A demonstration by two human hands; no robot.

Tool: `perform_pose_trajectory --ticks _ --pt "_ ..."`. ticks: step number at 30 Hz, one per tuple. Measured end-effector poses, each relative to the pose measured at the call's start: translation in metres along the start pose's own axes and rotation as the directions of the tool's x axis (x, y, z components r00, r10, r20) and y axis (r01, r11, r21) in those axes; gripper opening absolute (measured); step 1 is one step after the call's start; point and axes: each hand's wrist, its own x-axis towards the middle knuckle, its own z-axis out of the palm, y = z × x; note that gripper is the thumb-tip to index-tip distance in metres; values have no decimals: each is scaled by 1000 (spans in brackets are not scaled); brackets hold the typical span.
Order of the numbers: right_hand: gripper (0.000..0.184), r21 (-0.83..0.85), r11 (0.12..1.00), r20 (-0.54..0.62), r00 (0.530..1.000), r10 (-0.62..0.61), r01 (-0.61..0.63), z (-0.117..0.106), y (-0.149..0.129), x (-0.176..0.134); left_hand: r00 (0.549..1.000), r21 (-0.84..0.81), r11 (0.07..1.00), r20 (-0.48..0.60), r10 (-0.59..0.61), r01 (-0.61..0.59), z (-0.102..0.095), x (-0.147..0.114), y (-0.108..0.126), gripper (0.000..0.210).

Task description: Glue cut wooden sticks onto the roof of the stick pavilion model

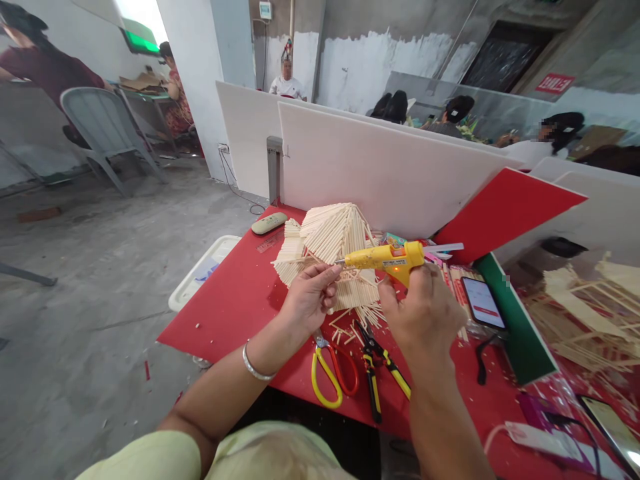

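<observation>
My right hand (425, 310) grips a yellow hot glue gun (383, 257), its nozzle pointing left and a clear glue stick (445, 247) poking out of its back. At the nozzle tip is my left hand (313, 297), thumb and fingers pinched together; whatever they hold is too small to make out. Just beyond both hands stands a model built of pale wooden sticks (327, 233), with a sloped roof-like top. Loose cut sticks (367, 313) lie in front of it. Nearer to me rest scissors (327, 373) with red and yellow handles and black-and-yellow pliers (375, 373).
The red tabletop (225, 327) also bears a glasses case (269, 223), a ruler (270, 241), a phone (483, 303) and a power bank-like white block (545, 440). White boards (390, 173) wall off the back. Another stick model (590, 307) stands at right. Several people sit beyond.
</observation>
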Motion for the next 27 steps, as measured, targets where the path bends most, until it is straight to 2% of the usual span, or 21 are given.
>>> perform_pose_trajectory --ticks 8,16,27 --pt "23 -18 1000 -39 999 -10 9 2 0 0 1000 51 999 0 18 -18 -2 0 4 40" --pt "22 -16 1000 -10 1000 22 -22 3 1 -2 1000 71 997 -1 24 -24 -2 -1 7 40" --pt "21 -17 1000 -46 999 5 -6 3 1 -2 1000 92 995 -10 23 -22 -4 0 5 35"
